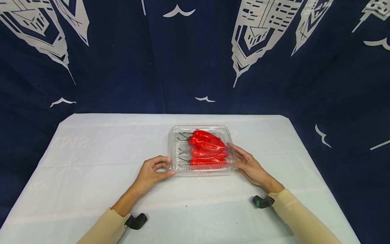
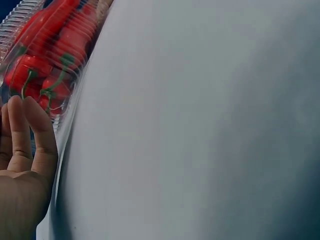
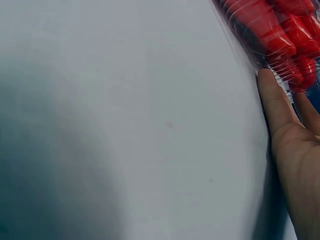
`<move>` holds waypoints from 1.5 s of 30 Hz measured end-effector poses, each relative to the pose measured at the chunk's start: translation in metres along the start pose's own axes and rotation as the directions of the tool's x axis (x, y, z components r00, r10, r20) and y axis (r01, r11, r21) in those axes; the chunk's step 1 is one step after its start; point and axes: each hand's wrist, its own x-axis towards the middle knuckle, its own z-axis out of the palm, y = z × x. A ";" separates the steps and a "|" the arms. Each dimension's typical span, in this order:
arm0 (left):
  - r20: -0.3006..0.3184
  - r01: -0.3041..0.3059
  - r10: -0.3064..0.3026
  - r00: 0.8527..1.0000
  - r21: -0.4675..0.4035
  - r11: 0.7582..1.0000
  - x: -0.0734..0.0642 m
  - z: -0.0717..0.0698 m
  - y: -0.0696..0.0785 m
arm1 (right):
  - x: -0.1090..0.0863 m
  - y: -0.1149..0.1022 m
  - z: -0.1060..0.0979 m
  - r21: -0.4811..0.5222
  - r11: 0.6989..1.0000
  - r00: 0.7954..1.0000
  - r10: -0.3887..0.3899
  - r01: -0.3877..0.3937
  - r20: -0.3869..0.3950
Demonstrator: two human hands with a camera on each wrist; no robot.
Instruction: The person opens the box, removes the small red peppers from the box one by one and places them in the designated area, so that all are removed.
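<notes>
A clear plastic clamshell box (image 1: 182, 128) with a ribbed rim sits between both hands on the white table, its lid down. Inside lie several long red peppers (image 1: 205, 152), their thin green stems (image 1: 184, 138) toward the left end. My left hand (image 1: 155, 169) touches the box's left end, the thumb by the near corner. In the left wrist view, its fingers (image 2: 20, 130) reach up to that end beside the stems. At the right end, my right hand (image 1: 250, 166) rests its fingertips along the rim. The right wrist view shows extended fingers (image 3: 275, 95) against the ribbed wall.
A white cloth covers the table (image 1: 91, 162), with faint creases and a few tiny dark specks. Behind and at both sides hangs a dark blue curtain (image 1: 195, 61) with white building and bird prints. A black wrist camera (image 1: 136, 221) is strapped at the left cuff, another (image 1: 263, 202) at the right.
</notes>
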 end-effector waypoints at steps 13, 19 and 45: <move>0.016 0.123 -0.124 0.992 0.051 0.991 -0.003 0.003 0.014 | 0.000 0.001 -0.001 -0.007 1.000 1.000 -0.003 0.003 -0.002; 0.003 0.260 -0.261 0.965 0.072 0.963 -0.007 0.012 0.029 | 0.000 0.000 0.000 -0.008 1.000 1.000 0.007 -0.007 -0.010; -0.140 0.213 -0.194 0.971 0.131 0.968 -0.005 0.027 0.039 | -0.001 -0.001 0.003 -0.004 1.000 1.000 0.001 -0.001 0.001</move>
